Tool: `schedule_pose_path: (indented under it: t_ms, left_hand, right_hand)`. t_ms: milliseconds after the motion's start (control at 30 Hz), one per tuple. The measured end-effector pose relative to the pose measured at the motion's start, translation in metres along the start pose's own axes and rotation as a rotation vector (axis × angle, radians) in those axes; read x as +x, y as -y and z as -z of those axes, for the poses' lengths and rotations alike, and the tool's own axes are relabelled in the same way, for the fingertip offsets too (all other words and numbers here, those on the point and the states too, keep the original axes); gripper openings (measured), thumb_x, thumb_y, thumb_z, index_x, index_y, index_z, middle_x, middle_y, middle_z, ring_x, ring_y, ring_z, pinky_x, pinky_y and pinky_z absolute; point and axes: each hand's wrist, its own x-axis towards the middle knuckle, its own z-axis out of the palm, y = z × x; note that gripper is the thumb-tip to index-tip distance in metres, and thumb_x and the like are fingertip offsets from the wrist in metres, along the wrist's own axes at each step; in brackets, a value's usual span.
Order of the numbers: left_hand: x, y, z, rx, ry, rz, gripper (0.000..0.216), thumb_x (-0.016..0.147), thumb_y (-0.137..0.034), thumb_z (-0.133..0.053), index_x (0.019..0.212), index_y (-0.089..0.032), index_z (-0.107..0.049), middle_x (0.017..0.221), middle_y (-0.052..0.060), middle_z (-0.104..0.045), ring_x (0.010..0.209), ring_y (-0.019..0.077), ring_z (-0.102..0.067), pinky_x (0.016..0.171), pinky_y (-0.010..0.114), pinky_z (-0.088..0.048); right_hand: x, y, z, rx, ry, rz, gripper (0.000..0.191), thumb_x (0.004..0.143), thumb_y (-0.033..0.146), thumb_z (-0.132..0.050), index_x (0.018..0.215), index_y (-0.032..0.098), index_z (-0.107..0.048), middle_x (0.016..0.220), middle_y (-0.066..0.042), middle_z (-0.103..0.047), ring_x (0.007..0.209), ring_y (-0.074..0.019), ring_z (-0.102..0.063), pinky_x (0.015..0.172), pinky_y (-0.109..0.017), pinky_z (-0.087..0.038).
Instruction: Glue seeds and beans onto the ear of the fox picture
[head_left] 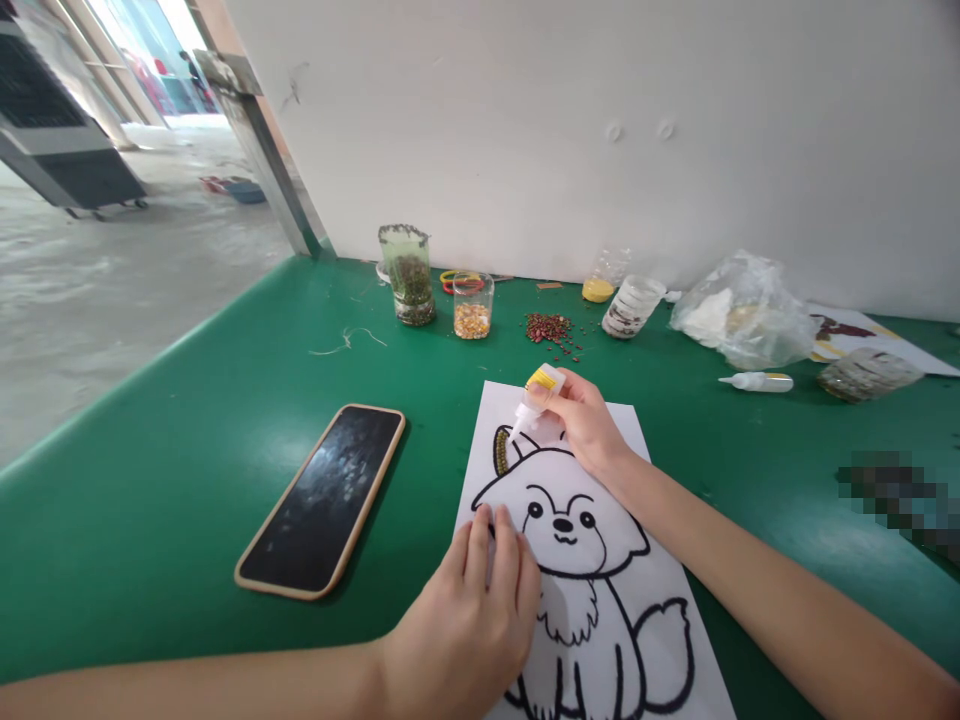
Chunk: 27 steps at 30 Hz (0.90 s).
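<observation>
A white sheet of paper (667,560) carries a thick black outline drawing of a fox, and small green beans (501,455) fill part of its left ear. My right hand (581,415) grips a small white glue bottle (545,380) with a yellow label, tilted nozzle-down so that the tip meets the ear beside the beans. Lower down, my left hand (476,590) rests on the left part of the sheet, its fingers bent and slightly apart, with nothing visible in them. The thumb of that hand is hidden.
A phone (322,500) lies left of the paper on the green table (180,430). Behind stand a green cup of beans (411,285), a cup of corn kernels (472,318), loose red beans (547,328), a tipped cup (632,305), a plastic bag (746,310) and another glue bottle (759,382).
</observation>
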Motion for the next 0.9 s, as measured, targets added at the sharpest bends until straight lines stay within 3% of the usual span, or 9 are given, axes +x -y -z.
schedule_pose_path:
  t_ms: [433, 900]
  left_hand:
    - [-0.001, -0.001, 0.000, -0.001, 0.008, 0.001, 0.035, 0.085, -0.020, -0.040, 0.112, -0.004, -0.054, 0.113, 0.021, -0.062, 0.103, 0.0326, -0.061, 0.083, 0.042, -0.050]
    - [0.000, 0.001, 0.001, -0.003, 0.007, -0.012, 0.034, 0.084, -0.019, -0.040, 0.110, -0.002, -0.054, 0.112, 0.023, -0.062, 0.102, 0.0339, -0.062, 0.082, 0.043, -0.051]
  right_hand:
    - [0.000, 0.002, -0.001, -0.029, -0.029, 0.031, 0.029, 0.063, 0.040, -0.074, 0.070, 0.020, -0.054, 0.067, 0.003, -0.053, 0.062, -0.0122, -0.048, 0.060, -0.027, -0.039]
    - [-0.020, 0.023, -0.014, -0.391, 0.061, 0.289, 0.023, 0.073, 0.038, -0.068, 0.070, 0.021, -0.053, 0.070, 0.001, -0.054, 0.066, -0.0136, -0.048, 0.061, -0.027, -0.039]
